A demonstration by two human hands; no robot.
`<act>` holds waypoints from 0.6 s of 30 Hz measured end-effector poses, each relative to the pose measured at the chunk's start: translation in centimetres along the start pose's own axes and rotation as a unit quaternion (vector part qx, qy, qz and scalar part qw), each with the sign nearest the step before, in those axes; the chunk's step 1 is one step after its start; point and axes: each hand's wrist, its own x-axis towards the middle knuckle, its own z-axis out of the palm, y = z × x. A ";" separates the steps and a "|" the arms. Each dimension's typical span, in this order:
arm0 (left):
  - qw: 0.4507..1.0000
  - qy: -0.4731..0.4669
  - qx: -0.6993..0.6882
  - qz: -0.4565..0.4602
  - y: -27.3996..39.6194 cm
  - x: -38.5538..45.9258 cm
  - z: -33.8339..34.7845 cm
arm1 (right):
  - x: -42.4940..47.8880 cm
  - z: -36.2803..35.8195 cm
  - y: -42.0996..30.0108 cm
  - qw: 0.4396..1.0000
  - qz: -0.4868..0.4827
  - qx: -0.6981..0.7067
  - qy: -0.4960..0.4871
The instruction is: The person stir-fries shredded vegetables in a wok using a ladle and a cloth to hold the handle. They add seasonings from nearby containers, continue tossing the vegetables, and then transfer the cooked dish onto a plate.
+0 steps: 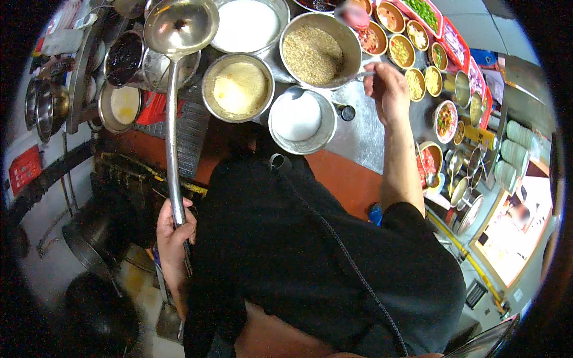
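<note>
My left hand (175, 235) grips the long steel handle of a ladle (173, 134). Its large round bowl is raised at the upper left, with a dark speck and a little orange residue in it. At the rim of a steel pot of tan granules (313, 51), my right hand (388, 91) pinches a metal handle (363, 76); whether it belongs to a spoon or to the pot is unclear. Nearer me stand a pot of pale yellow granules (237, 89) and a pot of white granules (301, 117) with a spoon in it. Behind is a larger basin of white powder (246, 22).
Several small bowls of chopped ingredients (401, 51) line the counter's right, beside red trays (454, 42). A small black cap (347, 112) sits by the pots. Left are a pot of dark sauce (124, 60) and a bowl of yellowish liquid (121, 107). A dark wok (96, 241) is lower left.
</note>
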 end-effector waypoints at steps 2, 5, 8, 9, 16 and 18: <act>1.000 -0.015 0.006 -0.008 0.4 0.6 0.3 | -2.6 -0.8 0.9 0.994 -0.003 -0.110 -0.012; 0.999 -0.038 0.022 -0.032 1.6 1.9 0.6 | -5.8 -0.9 3.2 0.991 0.029 -0.131 0.008; 0.996 -0.053 0.041 -0.051 1.9 2.6 0.7 | -7.7 -0.4 5.3 0.995 0.023 -0.094 0.026; 0.995 -0.067 0.046 -0.051 2.1 3.0 0.8 | -8.3 -0.3 5.8 0.995 0.021 -0.092 0.039; 0.991 -0.096 0.070 -0.061 3.1 4.4 1.3 | -10.0 0.4 8.1 0.994 0.030 -0.073 0.080; 0.990 -0.093 0.079 -0.065 3.4 4.7 1.4 | -10.1 0.6 8.7 0.993 0.042 -0.062 0.090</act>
